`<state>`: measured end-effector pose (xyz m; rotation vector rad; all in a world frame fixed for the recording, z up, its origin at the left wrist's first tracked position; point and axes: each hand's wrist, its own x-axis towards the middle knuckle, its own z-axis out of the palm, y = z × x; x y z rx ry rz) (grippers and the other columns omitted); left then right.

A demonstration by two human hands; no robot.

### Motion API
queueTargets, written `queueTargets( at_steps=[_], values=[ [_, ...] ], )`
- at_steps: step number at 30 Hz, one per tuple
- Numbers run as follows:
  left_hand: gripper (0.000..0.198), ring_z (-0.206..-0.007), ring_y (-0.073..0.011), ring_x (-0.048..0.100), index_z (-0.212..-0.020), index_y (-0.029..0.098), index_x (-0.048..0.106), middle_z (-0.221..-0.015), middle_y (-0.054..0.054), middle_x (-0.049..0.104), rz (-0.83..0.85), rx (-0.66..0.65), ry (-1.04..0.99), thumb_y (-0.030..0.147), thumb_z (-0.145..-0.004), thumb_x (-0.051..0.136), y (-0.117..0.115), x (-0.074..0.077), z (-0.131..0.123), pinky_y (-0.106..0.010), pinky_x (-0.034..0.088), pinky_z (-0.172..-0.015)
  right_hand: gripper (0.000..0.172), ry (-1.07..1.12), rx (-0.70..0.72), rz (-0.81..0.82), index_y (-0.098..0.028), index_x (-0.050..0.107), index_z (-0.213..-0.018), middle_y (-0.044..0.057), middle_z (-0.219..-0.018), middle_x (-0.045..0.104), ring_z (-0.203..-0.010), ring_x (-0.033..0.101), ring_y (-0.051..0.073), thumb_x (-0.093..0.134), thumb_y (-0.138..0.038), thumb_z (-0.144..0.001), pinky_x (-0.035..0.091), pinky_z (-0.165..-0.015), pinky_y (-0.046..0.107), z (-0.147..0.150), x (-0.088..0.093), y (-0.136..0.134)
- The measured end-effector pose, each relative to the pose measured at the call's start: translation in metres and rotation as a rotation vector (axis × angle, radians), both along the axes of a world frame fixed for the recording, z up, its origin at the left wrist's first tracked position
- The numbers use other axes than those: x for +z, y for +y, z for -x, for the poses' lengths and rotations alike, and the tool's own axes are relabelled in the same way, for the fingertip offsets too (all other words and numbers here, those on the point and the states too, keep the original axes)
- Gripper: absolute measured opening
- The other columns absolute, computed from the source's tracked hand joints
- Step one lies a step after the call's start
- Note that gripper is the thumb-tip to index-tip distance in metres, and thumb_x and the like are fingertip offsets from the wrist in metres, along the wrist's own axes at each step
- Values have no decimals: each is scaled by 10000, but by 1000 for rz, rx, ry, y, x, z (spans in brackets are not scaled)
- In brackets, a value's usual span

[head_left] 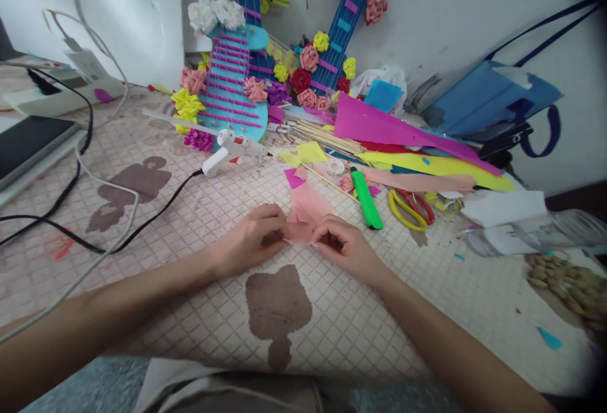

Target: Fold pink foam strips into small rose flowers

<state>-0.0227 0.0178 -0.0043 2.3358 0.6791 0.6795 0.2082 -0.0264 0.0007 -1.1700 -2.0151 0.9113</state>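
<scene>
A small piece of salmon-pink paper spans the gap between my two hands, low over the table. My left hand pinches its left end, and my right hand pinches the other end between thumb and forefinger. More pink paper lies just behind it; whether the two are joined I cannot tell. A magenta scrap touches that paper's far edge. Close by on the right lies a green utility knife, and a thin wooden stick slants toward it.
A white glue gun with a black cord lies left of centre. Scissors with yellow and red handles and a clear plastic bottle are on the right. Flower-decorated paper guitars lean against the wall. Wooden sticks and coloured sheets spread in front.
</scene>
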Motion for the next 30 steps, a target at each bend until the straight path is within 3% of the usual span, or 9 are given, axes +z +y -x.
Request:
queueTargets(
  at_steps=[6,13,18,30],
  values=[
    [79,-842,-172,529,-815,153,630,-861,-50,577,-14,-75,8,116,-835,563,2,4,3,-298,423,-759,108,-68,111,-37,-195,580,-825,1,-823,514,-677,482,103,563,-88,-822,374,-578,231,1,1,-2],
    [53,-875,-166,544,-883,157,612,-910,-40,587,31,-124,48,166,-831,621,5,8,8,-299,417,-793,77,-84,136,6,-199,590,-870,4,-879,504,-697,486,94,595,-127,-842,389,-598,222,-2,2,-1],
    [70,-915,-165,542,-814,163,649,-952,-45,577,58,-139,81,149,-854,593,5,13,9,-303,413,-824,96,-131,147,-9,-187,597,-836,20,-897,515,-802,525,124,571,-96,-847,405,-675,248,-3,4,-1],
    [81,-892,-166,554,-841,159,672,-928,-49,602,69,-170,85,163,-859,593,7,11,8,-316,397,-828,107,-131,171,70,-187,621,-833,12,-909,509,-783,521,110,586,-85,-832,394,-657,238,-5,11,0]
  ],
)
